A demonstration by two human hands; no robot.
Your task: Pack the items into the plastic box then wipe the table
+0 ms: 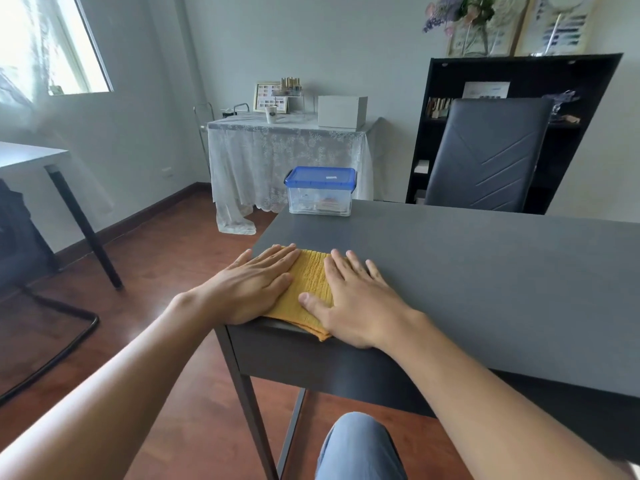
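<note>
A folded yellow cloth [309,284] lies flat at the near left corner of the dark grey table [467,271]. My left hand [254,286] presses on its left part with straight fingers. My right hand [353,303] lies flat on its right part, fingers spread. A clear plastic box [320,200] with a blue lid clipped on stands at the table's far left corner, with small items inside.
A grey chair [485,154] stands behind the table's far side, before a black shelf [519,74]. A lace-covered side table [287,154] stands against the back wall. My knee [360,445] is under the table's front edge.
</note>
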